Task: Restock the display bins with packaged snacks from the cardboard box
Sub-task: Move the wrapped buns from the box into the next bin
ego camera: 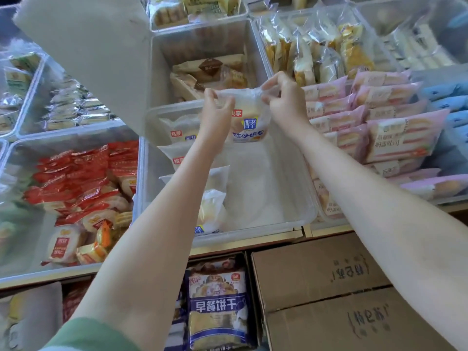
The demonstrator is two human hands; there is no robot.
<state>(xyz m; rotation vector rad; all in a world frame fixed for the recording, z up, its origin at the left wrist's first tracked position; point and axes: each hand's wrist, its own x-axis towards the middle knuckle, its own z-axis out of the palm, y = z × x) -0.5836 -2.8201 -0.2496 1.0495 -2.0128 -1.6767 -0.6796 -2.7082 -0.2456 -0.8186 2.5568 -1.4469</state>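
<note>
Bread pkt, qty 1: held upright over clear bin, at bin's 12 o'clock end.
Same pkts in bin, qty 4 visible: row along bin's 9 o'clock side.
Cardboard boxes, qty 2: stacked under shelf, 5 o'clock.
Left hand: arm stretched fwd, fingers pinching pkt's top-left corner.
Right hand: arm stretched fwd, fingers pinching top-right corner.

The left hand and right hand hide the top of the bread pack. The cardboard boxes run off the bottom.
</note>
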